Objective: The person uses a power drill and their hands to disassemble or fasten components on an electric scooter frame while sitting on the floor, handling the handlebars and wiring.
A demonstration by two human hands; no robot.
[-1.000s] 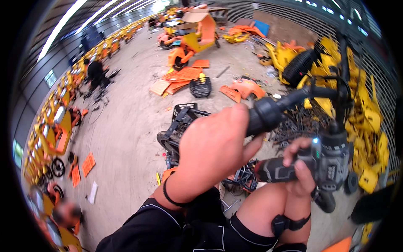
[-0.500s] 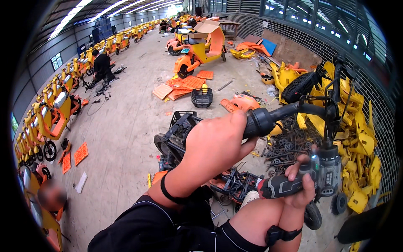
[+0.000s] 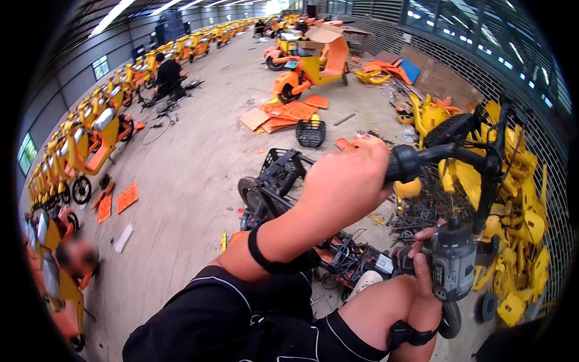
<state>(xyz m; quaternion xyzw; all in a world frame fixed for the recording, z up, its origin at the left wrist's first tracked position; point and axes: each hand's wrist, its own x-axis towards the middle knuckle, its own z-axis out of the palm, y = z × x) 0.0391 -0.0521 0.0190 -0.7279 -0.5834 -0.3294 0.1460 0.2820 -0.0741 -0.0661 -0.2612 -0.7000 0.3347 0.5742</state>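
Observation:
My left hand [image 3: 350, 175] is closed around the end of a black handlebar [image 3: 437, 154], at its dark rubber grip. The bar runs right to an upright black steering column [image 3: 496, 151]. Low on the right, my right hand [image 3: 424, 256] holds a grey and black cordless drill [image 3: 455, 265] by its handle. A thin bit points up from its chuck, near the column and apart from the handlebar. Between my legs lies a stripped black scooter frame [image 3: 356, 259] with exposed wiring. Part of the frame is hidden behind my left forearm.
Yellow body panels [image 3: 525, 223] are heaped along the brick wall at right, beside a pile of dark metal parts [image 3: 422, 214]. Orange panels [image 3: 289, 111] and a black basket [image 3: 310, 133] lie ahead. Scooters [image 3: 99, 139] line the left, where another person [image 3: 167, 77] crouches.
The drill has turned from lying sideways to pointing its bit more upward, and has shifted slightly left. My left hand stays on the grip. The whole view has swung a little left.

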